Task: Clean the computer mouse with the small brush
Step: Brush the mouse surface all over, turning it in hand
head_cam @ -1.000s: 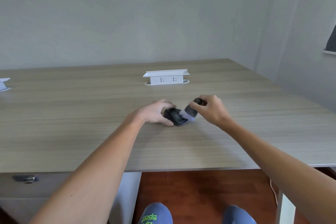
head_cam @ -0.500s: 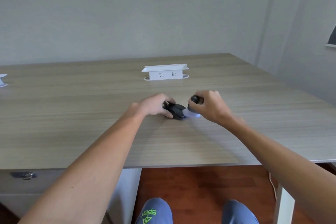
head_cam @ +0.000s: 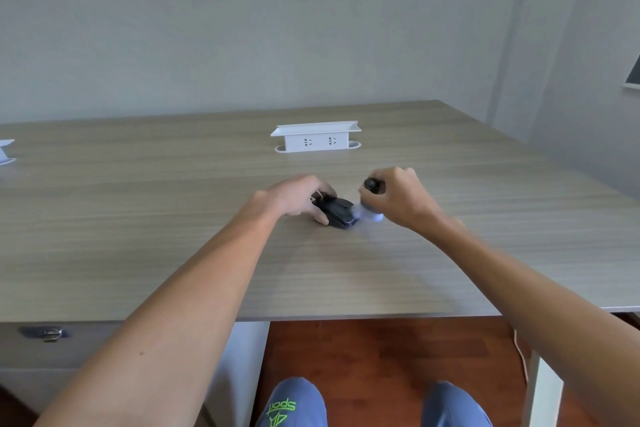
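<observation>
A black computer mouse (head_cam: 337, 213) lies on the wooden table (head_cam: 173, 218), near its middle. My left hand (head_cam: 298, 198) grips the mouse from the left side, with fingers over its far edge and thumb at its near edge. My right hand (head_cam: 398, 198) is closed around a small brush (head_cam: 372, 185) with a dark round handle end. The brush's pale bristles (head_cam: 367, 215) are blurred and touch the mouse's right end.
A white socket box (head_cam: 315, 140) stands on the table behind my hands. Another white fitting (head_cam: 5, 151) sits at the far left edge. A drawer lock (head_cam: 52, 333) is under the table front. The table's right leg (head_cam: 540, 388) and a cable run down at right.
The view has tilted slightly, so the table sits higher in frame. My right hand has turned the brush more upright and swept its bristles along the mouse's right end. My left hand stays on the mouse.
</observation>
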Available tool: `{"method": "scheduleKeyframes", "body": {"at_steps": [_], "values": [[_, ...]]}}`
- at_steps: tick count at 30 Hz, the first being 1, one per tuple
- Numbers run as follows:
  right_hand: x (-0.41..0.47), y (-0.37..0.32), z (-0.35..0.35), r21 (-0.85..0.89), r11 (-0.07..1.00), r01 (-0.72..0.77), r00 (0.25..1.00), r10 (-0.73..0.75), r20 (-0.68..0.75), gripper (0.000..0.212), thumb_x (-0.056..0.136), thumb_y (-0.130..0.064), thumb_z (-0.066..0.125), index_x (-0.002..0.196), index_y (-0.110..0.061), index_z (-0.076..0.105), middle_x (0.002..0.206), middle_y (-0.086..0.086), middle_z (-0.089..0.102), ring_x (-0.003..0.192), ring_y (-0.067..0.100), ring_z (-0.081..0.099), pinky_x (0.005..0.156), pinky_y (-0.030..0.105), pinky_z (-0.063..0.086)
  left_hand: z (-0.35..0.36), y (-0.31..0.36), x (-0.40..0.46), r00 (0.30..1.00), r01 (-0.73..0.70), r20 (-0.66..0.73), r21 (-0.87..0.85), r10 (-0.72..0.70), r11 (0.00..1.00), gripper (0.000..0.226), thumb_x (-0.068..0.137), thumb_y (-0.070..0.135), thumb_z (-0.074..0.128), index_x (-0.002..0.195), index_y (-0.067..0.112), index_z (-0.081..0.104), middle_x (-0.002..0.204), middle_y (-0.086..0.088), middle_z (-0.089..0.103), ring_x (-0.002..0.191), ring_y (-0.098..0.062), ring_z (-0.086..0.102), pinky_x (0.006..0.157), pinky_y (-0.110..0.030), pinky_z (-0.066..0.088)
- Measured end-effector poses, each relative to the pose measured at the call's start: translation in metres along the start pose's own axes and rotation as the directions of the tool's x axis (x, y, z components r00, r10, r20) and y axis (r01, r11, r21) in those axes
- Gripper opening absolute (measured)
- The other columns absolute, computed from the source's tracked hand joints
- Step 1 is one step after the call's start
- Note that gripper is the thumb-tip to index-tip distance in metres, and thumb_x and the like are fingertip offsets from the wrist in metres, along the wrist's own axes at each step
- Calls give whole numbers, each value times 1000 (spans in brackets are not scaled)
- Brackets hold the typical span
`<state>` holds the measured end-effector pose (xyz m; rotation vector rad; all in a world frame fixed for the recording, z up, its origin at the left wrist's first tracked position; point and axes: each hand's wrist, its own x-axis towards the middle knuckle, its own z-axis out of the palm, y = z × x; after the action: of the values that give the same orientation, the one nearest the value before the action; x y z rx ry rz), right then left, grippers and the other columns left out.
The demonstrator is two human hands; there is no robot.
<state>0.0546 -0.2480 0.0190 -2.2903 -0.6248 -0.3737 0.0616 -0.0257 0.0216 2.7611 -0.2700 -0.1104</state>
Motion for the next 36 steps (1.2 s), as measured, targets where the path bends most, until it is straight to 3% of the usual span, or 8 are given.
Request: {"method": "scheduleKeyframes", "body": {"at_steps": [6, 10, 16, 19, 24, 28, 32, 36], "values": [[4, 0, -7, 4, 1000, 12, 997, -12, 74, 18, 84, -25, 68, 76, -10, 74, 63, 2, 64, 56, 10, 48, 51, 11, 39, 1, 1, -1, 1000, -9, -6, 11, 9, 1000, 57, 76, 21, 87, 129, 18, 67, 119, -2, 72, 112, -24, 63, 93, -34, 47], [8, 13, -8, -54, 998, -28, 1000, 28, 5, 23, 85, -22, 63, 78, -1, 70, 70, 13, 69, 68, 23, 56, 61, 27, 47, 1, -1, -1, 1000, -17, 8, -12, 17, 1000, 49, 77, 18, 86, 123, 16, 69, 114, -3, 75, 106, -24, 65, 87, -31, 46], [-2, -4, -1, -51, 992, 119, 987, -113, 111, 16, 85, -23, 66, 81, -10, 74, 72, 1, 69, 70, 19, 59, 60, 12, 44, 1, 0, 0, 1000, -6, -6, 3, 6, 1000, 53, 78, 20, 86, 127, 16, 67, 117, -4, 72, 110, -27, 64, 79, -30, 47], [5, 4, -4, -109, 991, 77, 997, -75, 23, 14, 82, -18, 62, 76, -8, 70, 71, 4, 70, 74, 27, 62, 68, 33, 55, 3, -3, 2, 1000, -29, 4, 12, 29, 1000, 44, 76, 20, 86, 117, 18, 70, 104, -2, 74, 102, -29, 65, 85, -35, 48], [1, -6, -3, -11, 993, 116, 986, -114, 119, 17, 86, -25, 69, 77, -11, 72, 66, 0, 65, 60, 12, 51, 54, 11, 40, 4, -5, 4, 1000, -3, -11, 4, 3, 1000, 53, 75, 22, 87, 124, 17, 68, 108, -3, 74, 101, -26, 66, 86, -34, 48], [7, 10, -6, -130, 988, 87, 995, -80, 57, 16, 84, -20, 64, 76, -8, 71, 67, 0, 67, 69, 23, 61, 63, 28, 53, 6, -8, 5, 1000, -10, 2, -29, 10, 1000, 50, 76, 19, 87, 122, 19, 69, 106, -2, 74, 100, -25, 66, 89, -34, 48], [5, 2, -8, 18, 996, 85, 995, -85, 51, 16, 86, -26, 68, 75, -15, 73, 63, -5, 64, 59, 9, 52, 54, 13, 40, 5, -8, 5, 999, -34, 11, -28, 34, 999, 44, 77, 18, 86, 118, 19, 69, 95, 3, 69, 88, -21, 60, 78, -32, 44], [9, 13, -6, -72, 996, 46, 994, -39, 101, 16, 85, -22, 66, 79, -9, 74, 68, -1, 67, 65, 16, 58, 56, 13, 42, 6, -10, 6, 999, -39, 13, -46, 40, 998, 44, 76, 17, 86, 117, 15, 70, 98, -5, 73, 91, -24, 63, 82, -34, 47]]}}
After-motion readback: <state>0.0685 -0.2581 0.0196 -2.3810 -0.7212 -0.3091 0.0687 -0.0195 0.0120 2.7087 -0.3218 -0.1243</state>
